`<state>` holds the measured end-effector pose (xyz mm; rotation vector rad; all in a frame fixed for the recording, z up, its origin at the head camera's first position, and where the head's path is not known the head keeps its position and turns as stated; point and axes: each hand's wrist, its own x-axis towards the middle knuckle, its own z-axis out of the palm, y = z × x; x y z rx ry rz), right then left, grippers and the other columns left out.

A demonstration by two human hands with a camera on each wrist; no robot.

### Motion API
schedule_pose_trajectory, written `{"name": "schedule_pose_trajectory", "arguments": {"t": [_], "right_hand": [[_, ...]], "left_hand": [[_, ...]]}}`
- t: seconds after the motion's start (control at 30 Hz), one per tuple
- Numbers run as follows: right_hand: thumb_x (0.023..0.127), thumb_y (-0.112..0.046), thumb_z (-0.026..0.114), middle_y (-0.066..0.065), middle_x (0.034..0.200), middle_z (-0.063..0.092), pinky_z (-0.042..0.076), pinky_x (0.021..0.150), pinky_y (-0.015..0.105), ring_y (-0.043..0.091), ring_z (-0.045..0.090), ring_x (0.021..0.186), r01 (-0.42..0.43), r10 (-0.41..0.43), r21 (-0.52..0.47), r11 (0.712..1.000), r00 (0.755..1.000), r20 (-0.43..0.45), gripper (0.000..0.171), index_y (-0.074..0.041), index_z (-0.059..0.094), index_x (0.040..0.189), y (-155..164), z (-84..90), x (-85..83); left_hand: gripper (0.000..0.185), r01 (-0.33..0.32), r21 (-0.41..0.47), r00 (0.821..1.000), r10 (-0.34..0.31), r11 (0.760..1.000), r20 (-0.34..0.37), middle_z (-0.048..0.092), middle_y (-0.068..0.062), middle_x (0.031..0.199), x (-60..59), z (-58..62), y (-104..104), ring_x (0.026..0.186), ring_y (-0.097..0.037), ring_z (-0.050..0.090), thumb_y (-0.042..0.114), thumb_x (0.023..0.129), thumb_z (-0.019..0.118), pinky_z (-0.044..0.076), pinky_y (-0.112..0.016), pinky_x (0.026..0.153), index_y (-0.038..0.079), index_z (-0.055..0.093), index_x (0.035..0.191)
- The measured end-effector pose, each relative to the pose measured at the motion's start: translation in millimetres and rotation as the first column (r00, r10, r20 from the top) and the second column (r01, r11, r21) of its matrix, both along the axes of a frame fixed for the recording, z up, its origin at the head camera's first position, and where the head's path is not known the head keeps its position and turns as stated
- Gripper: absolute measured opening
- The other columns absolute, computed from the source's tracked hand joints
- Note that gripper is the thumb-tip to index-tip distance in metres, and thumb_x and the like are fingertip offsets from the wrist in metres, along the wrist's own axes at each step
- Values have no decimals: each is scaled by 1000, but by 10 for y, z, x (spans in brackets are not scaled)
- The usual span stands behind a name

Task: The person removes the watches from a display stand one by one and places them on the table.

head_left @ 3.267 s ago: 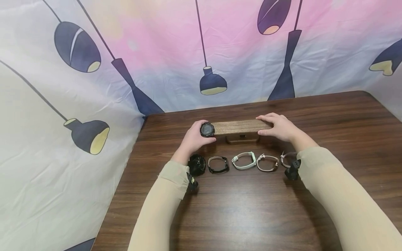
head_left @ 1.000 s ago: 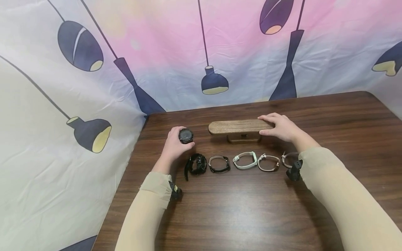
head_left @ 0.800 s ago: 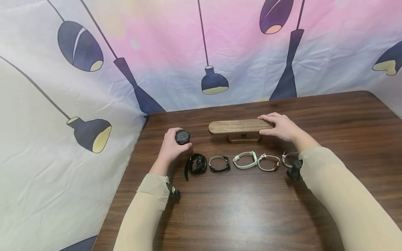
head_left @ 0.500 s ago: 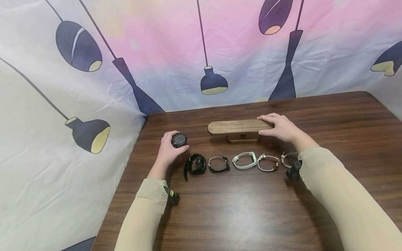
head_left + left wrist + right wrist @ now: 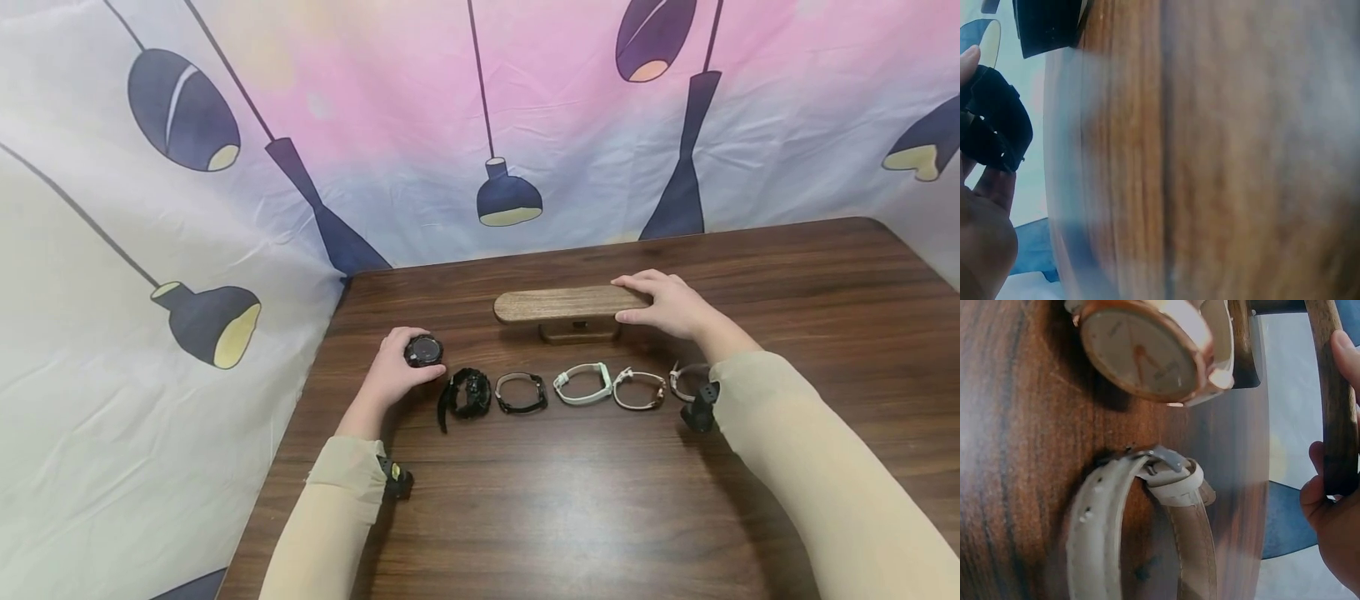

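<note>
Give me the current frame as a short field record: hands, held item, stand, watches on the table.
left hand: grips a black watch, just left of the row
right hand: holds the right end of the wooden stand
wooden stand: bar bare of watches
row on table: black watch with strap, dark-banded watch, white watch, rose-gold watch, pale-strapped watch partly behind the right sleeve
backdrop: lamp-print cloth

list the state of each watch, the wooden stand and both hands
black watch: strap closed, gripped in left hand
wooden stand: upright, bare, steadied by right hand
chunky black watch: lying on table
white watch: strap closed, on table
</note>
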<state>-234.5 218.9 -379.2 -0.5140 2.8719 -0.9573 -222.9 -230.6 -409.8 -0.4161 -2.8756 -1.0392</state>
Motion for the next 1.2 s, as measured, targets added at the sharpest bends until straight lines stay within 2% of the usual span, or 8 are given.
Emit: {"name": "schedule_pose_trajectory", "arguments": {"t": [0.47, 0.73, 0.93, 1.2], "right_hand": [[85, -46, 66, 18, 140, 35, 24, 97, 60, 47, 26, 125, -11, 11, -5, 1000, 1000, 0, 68, -13, 44, 140, -21, -1, -3], [85, -47, 65, 19, 141, 34, 23, 98, 61, 47, 25, 126, -7, 7, -2, 1000, 1000, 4, 69, -13, 43, 141, 8, 0, 0], [85, -48, 65, 18, 140, 35, 23, 98, 61, 47, 26, 126, -4, 4, -2, 1000, 1000, -1, 69, -13, 44, 141, 11, -13, 5], [85, -47, 66, 17, 141, 35, 23, 98, 60, 47, 25, 127, 6, -6, 2, 1000, 1000, -1, 68, -15, 44, 141, 19, -16, 0]], "left_hand": [[59, 30, -59, 999, -28, 998, 28, 47, -9, 123, 103, 7, -110, 111, -30, 38, 30, 72, 81, 38, -50, 88, 12, 54, 121], [56, 60, -81, 998, -58, 995, 26, 47, -11, 122, 113, 17, -106, 108, -31, 38, 29, 72, 81, 39, -51, 87, 10, 55, 119], [58, 87, -116, 995, -81, 989, 59, 47, -10, 123, 119, -1, -122, 107, -30, 38, 28, 72, 80, 39, -51, 86, 11, 54, 122], [60, 132, -58, 982, -123, 990, 142, 42, -8, 131, 127, -44, -143, 111, -32, 34, 24, 73, 80, 37, -54, 87, 16, 51, 126]]}}
